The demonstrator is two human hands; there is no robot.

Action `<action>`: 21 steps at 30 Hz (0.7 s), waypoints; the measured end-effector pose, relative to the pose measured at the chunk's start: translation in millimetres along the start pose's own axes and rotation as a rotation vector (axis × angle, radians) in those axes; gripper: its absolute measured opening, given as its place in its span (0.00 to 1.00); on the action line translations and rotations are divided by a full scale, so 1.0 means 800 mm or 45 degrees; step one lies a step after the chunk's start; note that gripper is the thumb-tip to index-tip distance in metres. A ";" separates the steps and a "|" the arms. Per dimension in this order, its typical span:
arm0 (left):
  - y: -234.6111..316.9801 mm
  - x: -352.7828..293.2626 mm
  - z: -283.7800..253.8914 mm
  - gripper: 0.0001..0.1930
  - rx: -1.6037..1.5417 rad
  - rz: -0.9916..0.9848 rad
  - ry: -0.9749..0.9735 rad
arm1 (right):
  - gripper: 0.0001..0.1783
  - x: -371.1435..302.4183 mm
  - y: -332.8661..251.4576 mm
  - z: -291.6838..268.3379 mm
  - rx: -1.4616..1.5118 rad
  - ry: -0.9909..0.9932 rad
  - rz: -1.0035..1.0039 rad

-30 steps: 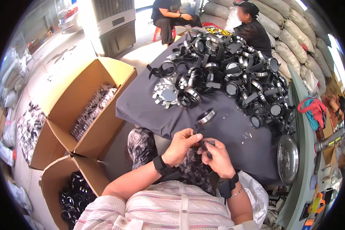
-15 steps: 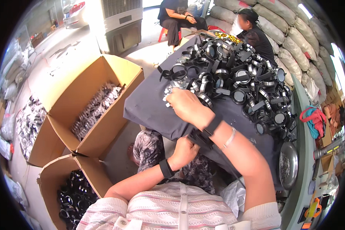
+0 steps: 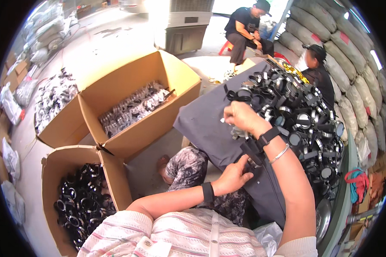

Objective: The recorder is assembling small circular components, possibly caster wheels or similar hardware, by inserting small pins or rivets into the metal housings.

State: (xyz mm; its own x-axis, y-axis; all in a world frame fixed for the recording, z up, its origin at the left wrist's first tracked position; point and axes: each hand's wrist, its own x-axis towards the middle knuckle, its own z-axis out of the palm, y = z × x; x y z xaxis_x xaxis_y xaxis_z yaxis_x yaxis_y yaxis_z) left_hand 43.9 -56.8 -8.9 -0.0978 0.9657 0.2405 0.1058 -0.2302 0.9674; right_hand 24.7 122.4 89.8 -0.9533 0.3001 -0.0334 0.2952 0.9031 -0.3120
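My right hand (image 3: 243,118) is over the dark grey cloth at the near side of a large heap of round metal-rimmed pieces with black tabs (image 3: 302,122). Its fingers are pinched together, and a tiny white bit (image 3: 223,121) shows at their tips; what they grip is mostly hidden. Closer to me, my left hand (image 3: 233,176) has thumb and forefinger spread apart. The forefinger's tip touches a black tabbed piece (image 3: 251,152) at the table's near edge. Under my right hand, greyish pieces (image 3: 236,132) are partly covered.
Left of the cloth-covered table (image 3: 201,115) stand a cardboard box (image 3: 158,113) of clear-wrapped pieces and another box (image 3: 120,180) of black rings. A metal dish (image 3: 323,220) lies at right. Two people sit beyond the table, near an air cooler (image 3: 184,32) and stacked sacks (image 3: 343,47).
The whole view has swung left, so everything appears further right. My left thumb has spread away from the forefinger beside the black piece. My right hand stays pinched near the heap.
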 end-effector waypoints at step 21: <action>-0.022 0.057 0.060 0.36 -0.294 -0.013 -0.225 | 0.04 -0.281 -0.005 0.082 0.308 1.633 0.505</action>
State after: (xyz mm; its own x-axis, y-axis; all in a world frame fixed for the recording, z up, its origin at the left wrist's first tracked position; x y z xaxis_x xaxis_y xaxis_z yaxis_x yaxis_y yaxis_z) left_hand 85.2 -3.0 -18.4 0.0785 0.9695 0.2324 -0.1242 -0.2218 0.9672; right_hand 233.4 31.3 36.0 -0.0405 0.7159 0.6970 0.3884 0.6540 -0.6492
